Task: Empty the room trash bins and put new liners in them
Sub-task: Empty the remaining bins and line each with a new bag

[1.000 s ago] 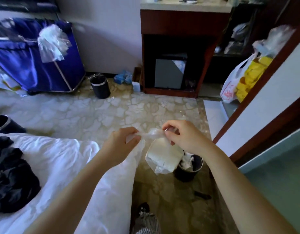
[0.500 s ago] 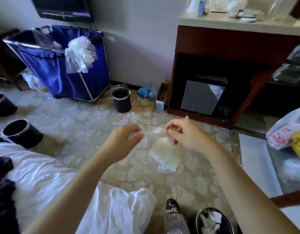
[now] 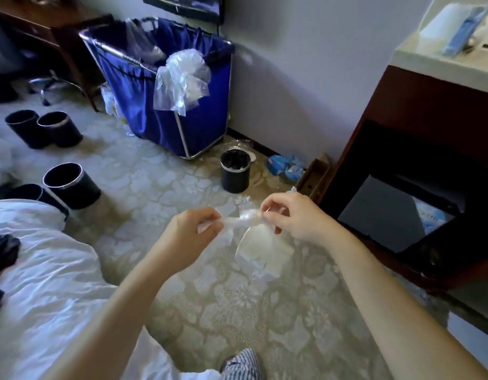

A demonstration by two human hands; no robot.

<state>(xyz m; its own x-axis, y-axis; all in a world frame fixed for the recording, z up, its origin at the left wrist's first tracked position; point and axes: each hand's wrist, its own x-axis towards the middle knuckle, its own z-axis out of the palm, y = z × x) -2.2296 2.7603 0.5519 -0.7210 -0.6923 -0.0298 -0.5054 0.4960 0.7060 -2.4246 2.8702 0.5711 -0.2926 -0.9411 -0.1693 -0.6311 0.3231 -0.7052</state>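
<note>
My left hand and my right hand each pinch an end of the twisted neck of a small clear trash bag, which hangs between them with white paper waste inside. A black round bin stands on the carpet by the wall, beyond my hands. Several more black bins stand at the left, one near the bed and a pair farther back. A blue cloth cart stands against the wall with clear plastic bags draped over its rim.
A white bed with dark clothing fills the lower left. A dark wood cabinet with a small fridge is at the right. Blue packets and a cardboard box lie by the wall. My striped shoe shows at the bottom.
The view has swung left and up: the bin at my feet has left the frame and more bins at the left have come in. Both hands keep pinching the bag's neck.
</note>
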